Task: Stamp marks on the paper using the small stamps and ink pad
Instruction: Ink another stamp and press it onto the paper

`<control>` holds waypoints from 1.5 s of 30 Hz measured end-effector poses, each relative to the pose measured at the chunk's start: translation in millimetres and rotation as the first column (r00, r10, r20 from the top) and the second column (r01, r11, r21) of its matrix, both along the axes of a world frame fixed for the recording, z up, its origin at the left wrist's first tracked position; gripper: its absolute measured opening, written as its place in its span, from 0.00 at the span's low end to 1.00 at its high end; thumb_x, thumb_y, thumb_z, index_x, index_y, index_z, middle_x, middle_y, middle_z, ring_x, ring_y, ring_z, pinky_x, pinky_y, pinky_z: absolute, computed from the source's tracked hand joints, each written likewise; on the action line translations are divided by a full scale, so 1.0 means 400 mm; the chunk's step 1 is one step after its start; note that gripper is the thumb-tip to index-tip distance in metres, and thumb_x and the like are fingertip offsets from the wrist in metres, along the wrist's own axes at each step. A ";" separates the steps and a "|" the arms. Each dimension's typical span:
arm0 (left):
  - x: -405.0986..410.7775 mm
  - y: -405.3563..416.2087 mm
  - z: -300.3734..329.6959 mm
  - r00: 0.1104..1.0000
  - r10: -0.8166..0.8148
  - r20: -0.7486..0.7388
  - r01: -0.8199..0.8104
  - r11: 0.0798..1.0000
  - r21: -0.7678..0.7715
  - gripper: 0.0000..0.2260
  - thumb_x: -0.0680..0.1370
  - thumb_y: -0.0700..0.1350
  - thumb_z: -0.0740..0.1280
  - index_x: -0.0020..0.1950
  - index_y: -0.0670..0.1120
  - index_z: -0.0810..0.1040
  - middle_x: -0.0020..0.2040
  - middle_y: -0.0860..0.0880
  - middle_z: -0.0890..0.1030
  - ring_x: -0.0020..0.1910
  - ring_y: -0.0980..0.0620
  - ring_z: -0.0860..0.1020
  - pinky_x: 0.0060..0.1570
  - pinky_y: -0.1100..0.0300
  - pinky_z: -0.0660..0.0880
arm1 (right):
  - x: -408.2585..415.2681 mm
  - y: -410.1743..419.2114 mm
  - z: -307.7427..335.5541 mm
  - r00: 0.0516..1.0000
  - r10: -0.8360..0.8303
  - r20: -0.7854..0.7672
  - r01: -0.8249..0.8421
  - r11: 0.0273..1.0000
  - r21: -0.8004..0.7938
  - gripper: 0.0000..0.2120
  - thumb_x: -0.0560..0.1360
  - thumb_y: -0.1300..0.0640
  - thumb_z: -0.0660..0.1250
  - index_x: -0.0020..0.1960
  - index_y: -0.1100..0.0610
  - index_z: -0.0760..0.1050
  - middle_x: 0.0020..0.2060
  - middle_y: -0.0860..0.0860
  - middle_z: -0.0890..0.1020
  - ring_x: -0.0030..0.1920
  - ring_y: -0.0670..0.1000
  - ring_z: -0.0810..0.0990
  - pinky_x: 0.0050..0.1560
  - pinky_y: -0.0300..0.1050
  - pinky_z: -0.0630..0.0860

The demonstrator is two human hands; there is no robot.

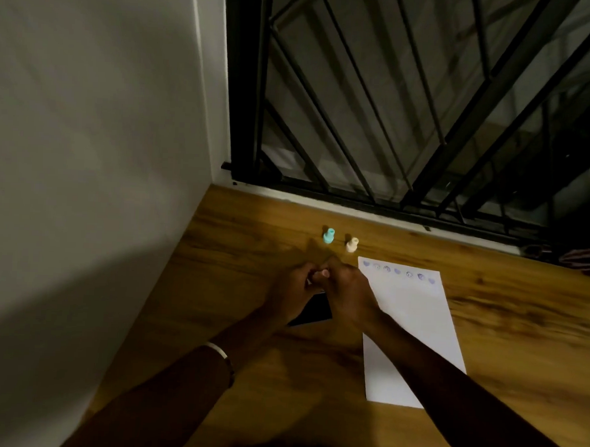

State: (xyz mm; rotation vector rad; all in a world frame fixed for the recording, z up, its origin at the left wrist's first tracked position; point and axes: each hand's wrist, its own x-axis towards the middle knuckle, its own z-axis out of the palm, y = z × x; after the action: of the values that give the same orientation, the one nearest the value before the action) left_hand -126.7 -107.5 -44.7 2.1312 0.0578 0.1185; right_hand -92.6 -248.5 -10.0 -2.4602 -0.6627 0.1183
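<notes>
Your forearms lead to left hand (288, 295) and right hand (346, 291), grips together over the ink pad (311, 312), contents hidden; paper (414, 330) alongside for stamping

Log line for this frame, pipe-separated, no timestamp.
hands: left hand and right hand together over dark pad, held item unclear | stamps: teal stamp, cream stamp upright, untouched | paper: one row of marks along far edge

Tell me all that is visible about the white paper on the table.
The white paper is a plain rectangular sheet lying flat on the wooden table, to the right of both hands, slightly turned. Along its far edge runs one row of seven small bluish-purple stamp marks; the rest is blank. The right forearm crosses over its near left part. No stamp stands on it.
</notes>
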 end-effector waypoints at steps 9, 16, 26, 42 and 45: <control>-0.035 0.094 0.002 0.958 0.241 -0.155 -0.281 0.893 -0.351 0.07 0.79 0.43 0.65 0.54 0.40 0.74 0.47 0.43 0.77 0.43 0.49 0.77 0.42 0.55 0.74 | -0.061 0.009 0.006 0.994 0.088 0.065 -0.074 0.978 -0.195 0.15 0.73 0.60 0.69 0.56 0.49 0.68 0.52 0.51 0.80 0.51 0.50 0.78 0.43 0.42 0.75; -0.048 0.107 -0.005 0.957 0.128 -0.260 -0.177 0.968 -0.176 0.09 0.76 0.47 0.69 0.45 0.41 0.77 0.40 0.49 0.76 0.38 0.54 0.74 0.37 0.60 0.70 | -0.096 0.044 -0.062 0.964 0.250 0.088 -0.193 0.890 -0.413 0.19 0.77 0.53 0.65 0.65 0.56 0.67 0.57 0.57 0.79 0.56 0.57 0.76 0.56 0.52 0.75; -0.051 0.092 -0.037 0.973 0.015 -0.231 0.006 0.996 0.091 0.05 0.77 0.43 0.66 0.45 0.42 0.74 0.40 0.49 0.74 0.36 0.52 0.71 0.37 0.60 0.65 | -0.073 0.050 -0.103 0.968 0.238 0.081 -0.189 0.902 -0.388 0.27 0.69 0.38 0.67 0.60 0.52 0.67 0.52 0.54 0.80 0.50 0.57 0.78 0.51 0.52 0.76; -0.056 0.078 -0.023 0.963 0.030 -0.269 0.004 0.992 0.124 0.10 0.77 0.47 0.67 0.39 0.45 0.72 0.38 0.45 0.76 0.41 0.43 0.78 0.39 0.54 0.70 | -0.072 0.010 -0.076 0.964 0.236 0.123 -0.172 0.905 -0.388 0.23 0.73 0.39 0.65 0.61 0.50 0.65 0.57 0.53 0.79 0.58 0.56 0.76 0.61 0.52 0.71; -0.051 0.082 -0.026 0.958 0.023 -0.286 0.020 0.989 0.145 0.10 0.76 0.48 0.69 0.39 0.46 0.71 0.41 0.44 0.78 0.43 0.45 0.78 0.39 0.58 0.68 | -0.057 -0.032 -0.049 0.988 0.130 0.085 -0.095 0.939 -0.331 0.30 0.67 0.30 0.67 0.59 0.48 0.67 0.53 0.49 0.78 0.53 0.51 0.76 0.56 0.49 0.71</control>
State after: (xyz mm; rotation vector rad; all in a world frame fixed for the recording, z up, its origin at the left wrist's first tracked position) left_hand -146.9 -74.6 -55.0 2.2817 0.2281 -0.1932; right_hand -115.5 -261.1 -29.7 -2.7598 -0.8925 0.1536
